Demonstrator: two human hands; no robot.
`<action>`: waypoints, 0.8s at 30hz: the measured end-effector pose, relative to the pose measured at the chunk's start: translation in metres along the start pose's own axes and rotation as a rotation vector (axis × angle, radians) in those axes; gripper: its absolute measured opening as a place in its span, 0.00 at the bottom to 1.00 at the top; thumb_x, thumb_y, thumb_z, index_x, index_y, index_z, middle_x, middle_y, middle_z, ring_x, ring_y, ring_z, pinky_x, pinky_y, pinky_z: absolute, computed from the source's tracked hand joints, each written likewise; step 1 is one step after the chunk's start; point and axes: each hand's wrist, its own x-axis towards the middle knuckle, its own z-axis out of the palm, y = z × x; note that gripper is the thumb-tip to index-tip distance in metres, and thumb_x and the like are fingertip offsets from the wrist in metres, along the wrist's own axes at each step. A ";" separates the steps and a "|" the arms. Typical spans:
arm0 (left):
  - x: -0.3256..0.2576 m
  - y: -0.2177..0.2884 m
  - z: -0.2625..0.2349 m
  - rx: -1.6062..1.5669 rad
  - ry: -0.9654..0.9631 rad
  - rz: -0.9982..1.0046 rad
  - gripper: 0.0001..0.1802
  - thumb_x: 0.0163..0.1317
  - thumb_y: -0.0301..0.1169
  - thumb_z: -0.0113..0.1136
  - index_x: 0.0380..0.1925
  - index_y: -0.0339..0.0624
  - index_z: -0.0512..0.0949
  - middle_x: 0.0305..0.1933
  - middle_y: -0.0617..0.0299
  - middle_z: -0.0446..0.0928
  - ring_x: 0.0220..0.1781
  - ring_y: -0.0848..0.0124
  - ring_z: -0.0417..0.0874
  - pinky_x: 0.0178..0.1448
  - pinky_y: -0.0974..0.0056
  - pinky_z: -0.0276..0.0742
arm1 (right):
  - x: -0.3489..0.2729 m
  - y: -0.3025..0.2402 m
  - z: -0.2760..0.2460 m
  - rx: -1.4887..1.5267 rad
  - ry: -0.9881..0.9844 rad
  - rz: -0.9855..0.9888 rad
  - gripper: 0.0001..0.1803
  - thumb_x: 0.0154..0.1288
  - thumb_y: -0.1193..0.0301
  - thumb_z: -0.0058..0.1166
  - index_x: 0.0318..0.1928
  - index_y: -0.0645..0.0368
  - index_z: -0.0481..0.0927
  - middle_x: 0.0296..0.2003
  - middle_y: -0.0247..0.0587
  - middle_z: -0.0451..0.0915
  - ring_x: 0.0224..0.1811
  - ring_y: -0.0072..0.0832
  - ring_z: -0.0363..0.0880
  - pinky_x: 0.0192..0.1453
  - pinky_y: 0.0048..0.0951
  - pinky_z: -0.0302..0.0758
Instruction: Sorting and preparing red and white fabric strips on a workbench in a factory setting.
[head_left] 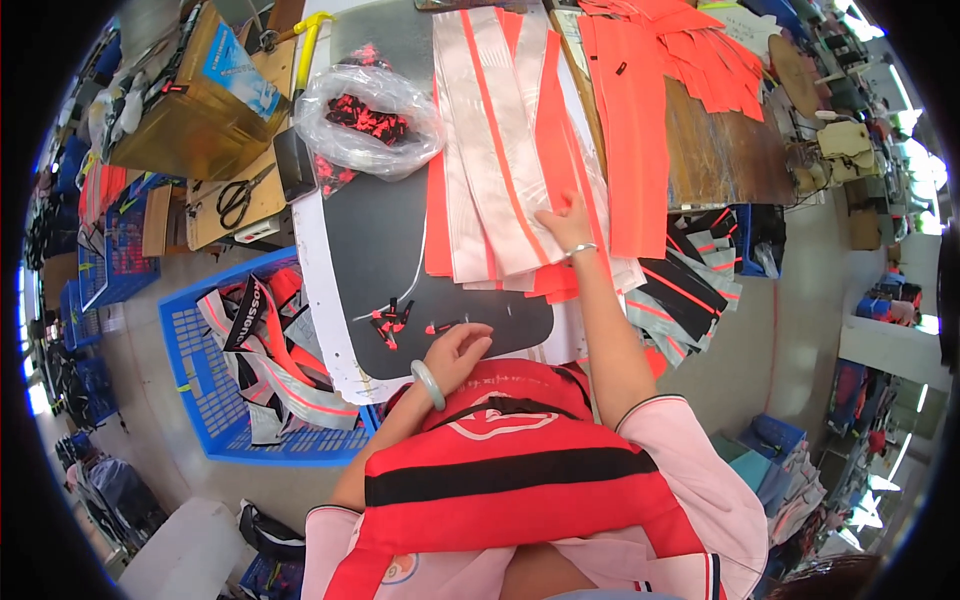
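Long silver-grey reflective fabric strips with orange stripes [480,130] lie in a layered pile on the dark board [380,240] in front of me. My right hand [567,222] is on the right part of this pile, its fingers bent and closed on a strip; the fingertips are partly hidden. Close to the board's near edge is my left hand [458,355], fingers loosely curved and apart, with nothing visible in them. Just beyond it lies a small black-and-red piece [438,327]. More such small pieces [390,324] sit in a little heap to its left.
A clear plastic bag [330,105] of black-and-red pieces stands left of the strips. Plain orange strips [630,130] lie to the right. A blue crate [200,350] with striped strips stands at left, below scissors [236,203]. Black-and-grey strips [680,290] hang at right.
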 end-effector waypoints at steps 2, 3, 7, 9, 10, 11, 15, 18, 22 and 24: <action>0.004 0.000 0.001 -0.122 -0.067 -0.048 0.15 0.67 0.34 0.56 0.49 0.37 0.78 0.44 0.59 0.80 0.44 0.73 0.81 0.50 0.69 0.76 | 0.006 0.022 -0.024 0.039 0.035 -0.042 0.41 0.50 0.64 0.72 0.62 0.70 0.68 0.45 0.45 0.81 0.48 0.30 0.79 0.53 0.28 0.74; 0.001 -0.007 -0.001 -0.130 -0.043 -0.052 0.15 0.67 0.34 0.56 0.49 0.37 0.78 0.44 0.59 0.80 0.44 0.73 0.81 0.50 0.69 0.76 | -0.011 0.009 -0.028 0.048 -0.062 0.014 0.37 0.53 0.62 0.69 0.59 0.69 0.71 0.47 0.46 0.81 0.49 0.29 0.79 0.52 0.27 0.75; 0.013 -0.006 0.000 -0.277 -0.145 -0.132 0.19 0.71 0.38 0.50 0.54 0.37 0.75 0.49 0.58 0.79 0.50 0.71 0.80 0.54 0.67 0.75 | -0.053 0.061 -0.066 0.126 -0.373 -0.100 0.24 0.63 0.58 0.60 0.52 0.65 0.80 0.45 0.44 0.82 0.44 0.24 0.81 0.45 0.23 0.77; 0.019 -0.004 0.002 -0.341 -0.150 -0.184 0.21 0.72 0.41 0.48 0.55 0.37 0.74 0.50 0.56 0.79 0.50 0.70 0.80 0.55 0.67 0.76 | -0.083 0.069 -0.069 0.139 -0.413 -0.190 0.23 0.64 0.58 0.59 0.51 0.64 0.81 0.41 0.42 0.83 0.39 0.23 0.82 0.40 0.23 0.78; 0.021 -0.007 0.001 -0.471 -0.107 -0.259 0.26 0.72 0.47 0.45 0.59 0.38 0.71 0.53 0.53 0.77 0.52 0.67 0.80 0.56 0.64 0.76 | -0.110 0.028 -0.070 0.120 -0.499 0.154 0.20 0.66 0.60 0.55 0.51 0.62 0.81 0.42 0.42 0.83 0.41 0.24 0.82 0.44 0.25 0.77; 0.026 -0.007 0.002 -0.594 -0.084 -0.328 0.31 0.73 0.53 0.41 0.62 0.38 0.68 0.57 0.50 0.75 0.55 0.63 0.79 0.57 0.61 0.76 | -0.131 0.007 -0.075 0.102 -0.554 0.502 0.18 0.69 0.61 0.51 0.51 0.60 0.81 0.42 0.43 0.83 0.43 0.25 0.81 0.48 0.26 0.76; 0.067 0.006 0.003 -1.042 -0.145 -0.319 0.49 0.63 0.71 0.30 0.68 0.42 0.58 0.59 0.48 0.73 0.61 0.55 0.74 0.62 0.50 0.72 | -0.162 0.026 -0.094 0.376 -0.736 0.560 0.17 0.68 0.62 0.53 0.48 0.62 0.81 0.38 0.39 0.82 0.37 0.20 0.79 0.43 0.23 0.76; 0.100 0.001 0.006 -1.373 -0.257 -0.122 0.49 0.62 0.72 0.32 0.67 0.42 0.59 0.60 0.48 0.73 0.61 0.53 0.74 0.63 0.50 0.71 | -0.174 0.028 -0.103 0.386 -0.775 0.500 0.17 0.68 0.63 0.53 0.48 0.63 0.81 0.37 0.39 0.82 0.37 0.20 0.79 0.43 0.24 0.76; 0.112 0.018 0.030 -1.687 -0.613 -0.060 0.48 0.61 0.70 0.39 0.69 0.43 0.59 0.67 0.50 0.67 0.66 0.53 0.70 0.70 0.47 0.64 | -0.217 0.048 -0.126 0.406 -0.811 0.412 0.17 0.68 0.64 0.53 0.47 0.64 0.80 0.36 0.38 0.82 0.36 0.21 0.79 0.42 0.24 0.77; 0.123 0.041 0.021 -1.708 -0.736 -0.015 0.42 0.64 0.62 0.49 0.68 0.43 0.60 0.61 0.54 0.74 0.59 0.56 0.77 0.68 0.49 0.66 | -0.225 0.053 -0.141 0.431 -0.797 0.375 0.17 0.68 0.64 0.53 0.47 0.65 0.80 0.35 0.38 0.82 0.35 0.21 0.79 0.41 0.25 0.77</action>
